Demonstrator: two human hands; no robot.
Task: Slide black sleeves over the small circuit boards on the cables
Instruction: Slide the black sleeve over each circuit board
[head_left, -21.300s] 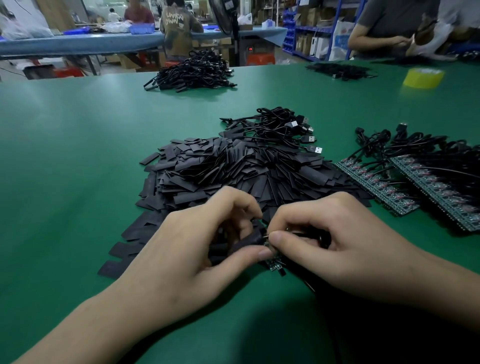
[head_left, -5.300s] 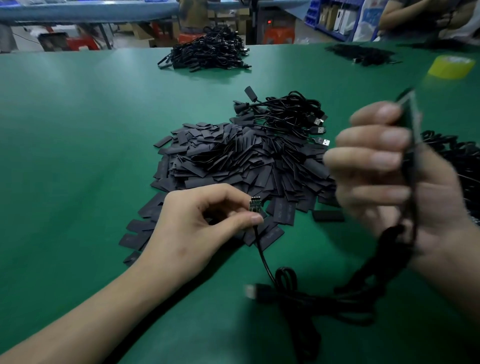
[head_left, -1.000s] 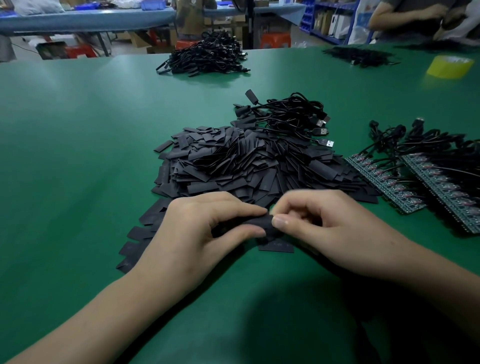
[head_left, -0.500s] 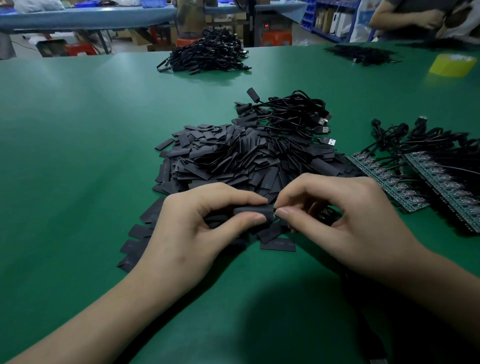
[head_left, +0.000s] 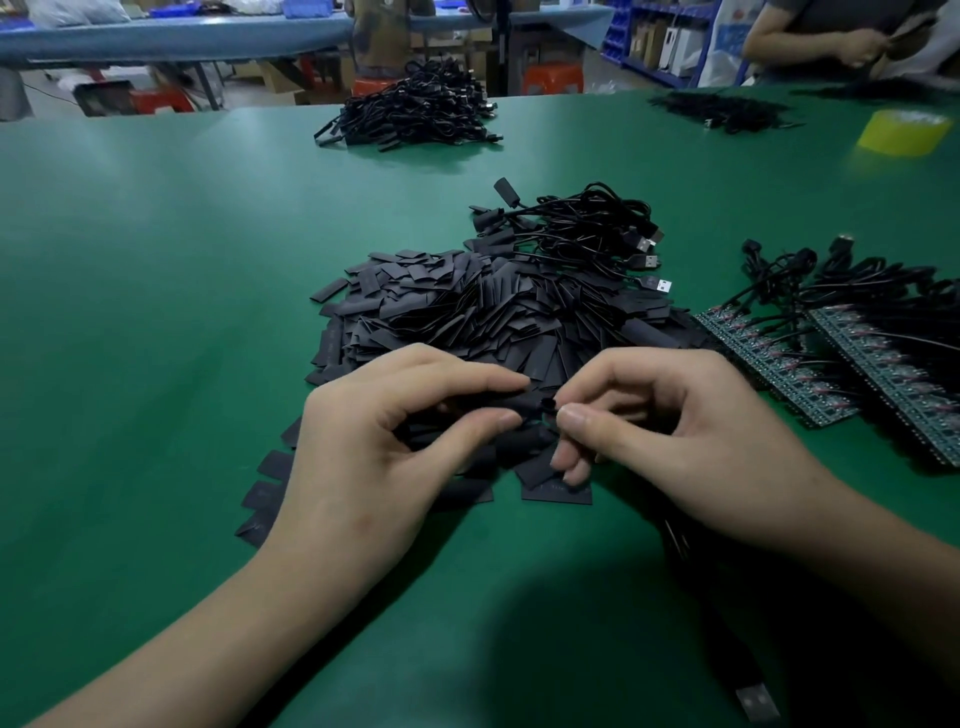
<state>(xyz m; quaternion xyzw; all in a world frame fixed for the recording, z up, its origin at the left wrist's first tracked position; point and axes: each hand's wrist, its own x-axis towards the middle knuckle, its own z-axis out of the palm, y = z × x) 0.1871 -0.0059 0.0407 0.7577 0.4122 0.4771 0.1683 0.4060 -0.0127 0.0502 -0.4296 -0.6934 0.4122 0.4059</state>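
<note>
A big green worktop (head_left: 156, 312) filled the view. In its middle lay a wide pile of flat black sleeves (head_left: 467, 312). By the right edge, rows of small green circuit boards (head_left: 779, 358) lay side by side, with black wires on them. A heap of black cables (head_left: 587, 228) touched the far side of the pile. Another heap of cables (head_left: 415, 117) sat near the far edge. A yellow tape roll (head_left: 904, 132) stood near the far right corner.

Both hands were at the near side of the pile, just above the worktop. The left hand (head_left: 374, 457) pinched one black sleeve (head_left: 511, 408) between thumb and first finger. The sleeve lay sideways between the two hands. The right hand (head_left: 675, 441) pinched the end of a black cable (head_left: 696, 571) right at the sleeve's open end. Its other fingers were curled under. The cable ran under the right wrist toward the near right corner, where its plug (head_left: 756, 701) lay flat. Whether a board was inside the sleeve could not be seen.
</note>
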